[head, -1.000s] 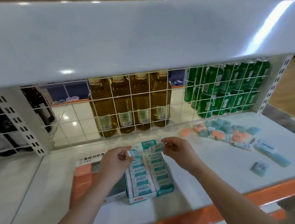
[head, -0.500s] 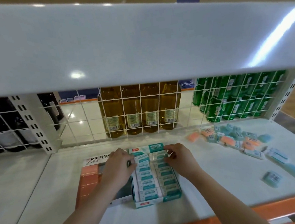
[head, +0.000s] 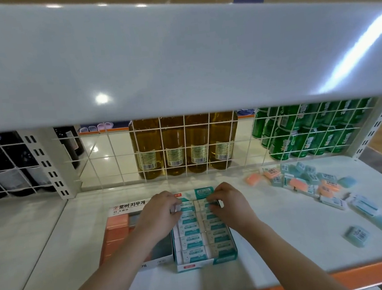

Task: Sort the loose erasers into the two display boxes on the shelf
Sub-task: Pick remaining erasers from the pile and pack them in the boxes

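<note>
Two display boxes stand side by side on the white shelf (head: 286, 247). The teal box (head: 225, 258) holds two columns of teal-sleeved white erasers (head: 191, 239). The grey box (head: 158, 262) to its left holds orange erasers (head: 117, 230) along its left side. My left hand (head: 159, 214) pinches an eraser at the back of the teal box's left column. My right hand (head: 231, 207) curls its fingers on an eraser at the back of the right column. A loose pile of orange and blue erasers (head: 304, 179) lies at the back right.
More loose blue erasers (head: 364, 206) lie right of the pile, and a single one (head: 357, 234) sits nearer the orange front edge. A wire grid (head: 242, 140) backs the shelf, with bottles and green cans behind it. An upper shelf (head: 177, 58) overhangs closely.
Both hands, each with an eraser, have come down from above the teal box to its back row. The view has shifted slightly.
</note>
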### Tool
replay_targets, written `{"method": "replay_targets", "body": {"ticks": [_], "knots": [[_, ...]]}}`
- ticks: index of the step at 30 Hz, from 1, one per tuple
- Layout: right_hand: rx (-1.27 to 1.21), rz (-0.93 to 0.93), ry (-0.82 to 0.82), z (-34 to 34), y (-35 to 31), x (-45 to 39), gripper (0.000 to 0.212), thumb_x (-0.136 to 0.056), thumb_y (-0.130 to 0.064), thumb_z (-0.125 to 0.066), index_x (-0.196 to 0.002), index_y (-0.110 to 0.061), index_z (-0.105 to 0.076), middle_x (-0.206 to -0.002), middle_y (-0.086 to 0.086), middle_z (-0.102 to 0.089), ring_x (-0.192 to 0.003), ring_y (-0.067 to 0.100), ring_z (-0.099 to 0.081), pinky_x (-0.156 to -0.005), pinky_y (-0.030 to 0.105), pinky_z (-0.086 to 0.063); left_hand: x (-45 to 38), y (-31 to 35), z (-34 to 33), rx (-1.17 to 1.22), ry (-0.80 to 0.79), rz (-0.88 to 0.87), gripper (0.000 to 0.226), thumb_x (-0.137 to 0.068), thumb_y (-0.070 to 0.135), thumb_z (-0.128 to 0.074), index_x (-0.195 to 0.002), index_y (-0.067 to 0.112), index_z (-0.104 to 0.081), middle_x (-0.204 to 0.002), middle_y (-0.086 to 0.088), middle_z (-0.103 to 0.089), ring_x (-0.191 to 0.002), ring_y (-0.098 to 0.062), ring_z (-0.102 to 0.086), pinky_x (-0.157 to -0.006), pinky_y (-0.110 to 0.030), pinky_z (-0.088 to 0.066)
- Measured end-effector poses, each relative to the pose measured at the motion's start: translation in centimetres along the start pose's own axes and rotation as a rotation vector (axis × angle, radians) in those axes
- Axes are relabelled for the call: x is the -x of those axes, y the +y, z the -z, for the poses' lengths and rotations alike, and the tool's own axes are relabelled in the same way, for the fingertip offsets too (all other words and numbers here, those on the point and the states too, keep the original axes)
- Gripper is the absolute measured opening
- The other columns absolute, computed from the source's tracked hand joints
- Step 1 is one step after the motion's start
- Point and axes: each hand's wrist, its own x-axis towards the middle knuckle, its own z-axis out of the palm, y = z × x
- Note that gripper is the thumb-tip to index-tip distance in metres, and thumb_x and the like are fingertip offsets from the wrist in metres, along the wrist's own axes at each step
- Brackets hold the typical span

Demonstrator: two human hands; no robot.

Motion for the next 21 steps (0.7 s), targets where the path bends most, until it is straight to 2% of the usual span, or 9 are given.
{"method": "replay_targets", "body": {"ticks": [4, 11, 17, 21], "knots": [[0.013, -0.017, 0.015, -0.1, 0.0, -0.3, 0.021, -0.09, -0.021, -0.056, -0.106, -0.015, -0.067, -0.113, -0.001, -0.053, -0.101, 0.013, -0.054, -0.076, 0.012, -0.042, -0.4, 0.4, -0.2, -0.013, -0.004, -0.002, 0.027, -0.089, 0.027, -0.058, -0.115, 0.019, -0.063, -0.107, 0.006, -0.053, -0.093, -0.007, -0.047, -0.079, -0.018, -0.04], [-0.036, -0.036, 0.055, -0.6, 0.1, -0.3, 0.018, -0.088, -0.019, -0.058, -0.102, -0.014, -0.068, -0.109, 0.0, -0.055, -0.097, 0.013, -0.055, -0.075, 0.013, -0.042, -0.7, 0.7, -0.6, -0.047, 0.025, 0.045, 0.026, -0.089, 0.025, -0.057, -0.113, 0.019, -0.062, -0.109, 0.004, -0.054, -0.099, -0.012, -0.052, -0.08, -0.021, -0.042], [-0.111, -0.097, 0.137, 1.2, 2.6, 0.8, 0.024, -0.087, -0.019, -0.061, -0.11, -0.014, -0.065, -0.104, 0.003, -0.06, -0.081, 0.006, -0.047, -0.071, 0.011, -0.035, -1.2, 1.0, -0.5, 0.025, 0.022, 0.08, 0.025, -0.09, 0.029, -0.055, -0.114, 0.021, -0.059, -0.112, 0.005, -0.054, -0.1, -0.011, -0.052, -0.083, -0.023, -0.043], [-0.116, -0.196, 0.159, 2.9, 5.3, 2.1, 0.022, -0.087, -0.018, -0.061, -0.108, -0.015, -0.066, -0.105, 0.004, -0.061, -0.085, 0.011, -0.053, -0.073, 0.015, -0.037, -2.0, 2.8, -0.8, 0.077, 0.018, 0.052, 0.025, -0.091, 0.026, -0.053, -0.115, 0.021, -0.059, -0.114, 0.004, -0.055, -0.102, -0.011, -0.052, -0.087, -0.026, -0.044]]}}
